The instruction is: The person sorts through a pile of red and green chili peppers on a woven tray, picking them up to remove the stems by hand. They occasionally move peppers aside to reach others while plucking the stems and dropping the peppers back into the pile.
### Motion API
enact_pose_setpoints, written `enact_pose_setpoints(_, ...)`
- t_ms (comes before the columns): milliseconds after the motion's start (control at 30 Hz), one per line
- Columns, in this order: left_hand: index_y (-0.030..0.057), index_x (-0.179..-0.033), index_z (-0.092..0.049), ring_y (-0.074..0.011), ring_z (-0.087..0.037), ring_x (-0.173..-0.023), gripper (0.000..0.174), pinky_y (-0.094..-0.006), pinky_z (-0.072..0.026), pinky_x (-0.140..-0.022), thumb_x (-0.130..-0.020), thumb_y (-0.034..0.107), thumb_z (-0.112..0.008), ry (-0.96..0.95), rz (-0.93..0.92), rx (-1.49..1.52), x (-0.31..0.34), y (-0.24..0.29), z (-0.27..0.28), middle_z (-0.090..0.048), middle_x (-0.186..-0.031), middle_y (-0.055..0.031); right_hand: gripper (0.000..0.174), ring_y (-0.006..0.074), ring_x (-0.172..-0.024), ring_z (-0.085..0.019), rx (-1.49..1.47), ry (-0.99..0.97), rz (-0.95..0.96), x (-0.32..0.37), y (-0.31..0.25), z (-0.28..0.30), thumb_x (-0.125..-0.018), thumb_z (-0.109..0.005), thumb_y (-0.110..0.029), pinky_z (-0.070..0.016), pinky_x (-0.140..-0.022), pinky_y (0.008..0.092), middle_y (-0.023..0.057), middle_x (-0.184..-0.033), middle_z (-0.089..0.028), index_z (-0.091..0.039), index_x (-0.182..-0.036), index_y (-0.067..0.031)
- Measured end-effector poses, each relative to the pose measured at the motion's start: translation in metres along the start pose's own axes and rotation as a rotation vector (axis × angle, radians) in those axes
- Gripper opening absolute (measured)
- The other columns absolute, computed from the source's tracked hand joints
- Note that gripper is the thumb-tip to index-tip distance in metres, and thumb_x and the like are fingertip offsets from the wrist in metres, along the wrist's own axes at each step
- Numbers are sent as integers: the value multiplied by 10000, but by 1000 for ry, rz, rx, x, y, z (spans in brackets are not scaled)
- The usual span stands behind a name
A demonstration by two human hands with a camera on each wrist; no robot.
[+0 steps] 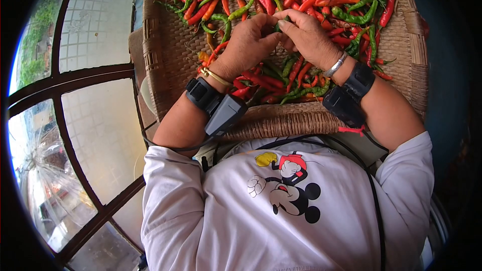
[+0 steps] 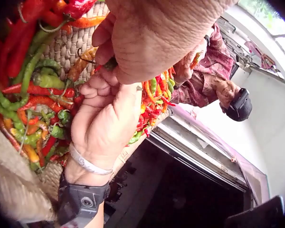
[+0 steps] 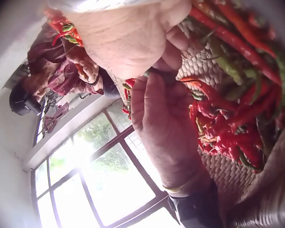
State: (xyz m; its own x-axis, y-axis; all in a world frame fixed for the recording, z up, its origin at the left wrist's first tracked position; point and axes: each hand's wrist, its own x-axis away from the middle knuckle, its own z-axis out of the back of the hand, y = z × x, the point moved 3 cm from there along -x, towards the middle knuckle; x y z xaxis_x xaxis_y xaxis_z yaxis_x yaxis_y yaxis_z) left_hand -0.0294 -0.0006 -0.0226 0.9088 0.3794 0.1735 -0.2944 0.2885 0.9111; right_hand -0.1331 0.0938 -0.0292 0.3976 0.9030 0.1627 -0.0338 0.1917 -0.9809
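My left hand (image 1: 251, 42) and right hand (image 1: 310, 37) meet over the woven basket (image 1: 175, 65), fingertips close together. Between them they pinch a small dark green chili pepper (image 1: 277, 26), mostly hidden by the fingers. In the left wrist view its dark end (image 2: 110, 63) shows between the two hands. Red and green chili peppers (image 1: 273, 78) lie under my hands at the basket's near side. A bigger heap of red, orange and green chili peppers (image 1: 321, 0) fills the far side.
The basket's thick near rim (image 1: 281, 120) is close to my body. Window panes (image 1: 95, 20) stand at the left. Another person (image 2: 206, 71) in a patterned red top sits across, beside more chili peppers (image 2: 154, 97). A black cable (image 1: 374, 185) runs over my shirt.
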Motion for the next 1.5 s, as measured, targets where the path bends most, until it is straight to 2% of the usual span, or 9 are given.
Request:
enact_pose_setpoints(167,-30,-1093,-500,-47,-520,-684,313,-195,-447,-594,-837,135,-573,1,-42,-78,-2,-7,-1,-584,-814,-21,215,94,-599,-560,38,-28,-12,-1,3,0,-847,-500,-161,-465,-531,243,47,-707,-589,-546,-997,-14)
enact_pose_setpoints(233,-42,-1040,-544,-160,-594,-696,370,-276,-474,-631,-764,188,-634,42,-42,-63,-2,-8,0,-606,-769,-110,216,97,-597,-559,55,-32,-21,-2,5,-1,-838,-510,-158,-460,-531,247,50,-700,-588,-547,-993,-12)
enact_pose_setpoints(267,-42,-1040,-544,-160,-594,-696,370,-276,-474,-631,-764,188,-634,42,-41,-62,-1,-8,0,-606,-769,-110,218,103,-598,-559,91,-13,19,-2,6,-1,-836,-505,-154,-454,-539,255,57,-692,-585,-547,-992,-8)
enact_pose_setpoints(333,-33,-1121,-483,-47,-521,-651,347,-197,-446,-568,-834,140,-573,-12,-25,-109,0,-2,0,-591,-780,-22,219,109,-599,-558,127,7,59,-3,7,-1,-835,-500,-150,-448,-546,263,64,-684,-581,-547,-992,-4)
enact_pose_setpoints(433,-32,-1116,-483,-50,-527,-647,342,-202,-449,-560,-831,135,-573,-16,-21,-99,0,-1,-1,-594,-781,-23,227,121,-605,-559,150,25,111,-2,5,-1,-839,-482,-150,-442,-565,275,80,-678,-578,-547,-994,3)
enact_pose_setpoints(533,-28,-1096,-492,-51,-529,-643,326,-203,-450,-556,-827,134,-577,-22,3,-77,0,-3,-1,-596,-785,-24,234,118,-610,-557,112,9,36,-1,3,0,-847,-465,-154,-441,-570,273,83,-681,-580,-546,-1001,3)
enact_pose_setpoints(867,-18,-1028,-501,-48,-523,-651,274,-200,-442,-562,-821,141,-584,-46,-12,-100,2,1,-7,-554,-727,5,219,110,-562,-554,88,-21,34,-3,10,-2,-830,-514,-152,-452,-528,271,66,-648,-581,-552,-991,-9)
enact_pose_setpoints(967,-20,-1014,-503,-52,-525,-642,260,-205,-445,-559,-821,138,-576,-63,-19,-3,2,-1,-9,-557,-726,-1,219,113,-559,-556,123,-25,56,-5,13,-3,-827,-519,-155,-452,-528,273,63,-642,-582,-552,-990,-12)
enact_pose_setpoints(1500,-21,-990,-514,-65,-542,-626,251,-220,-452,-545,-809,139,-583,-48,-55,-132,1,-3,-9,-576,-719,-27,227,127,-587,-557,205,-43,47,-4,10,-2,-813,-533,-161,-447,-553,279,65,-668,-585,-555,-993,-24)
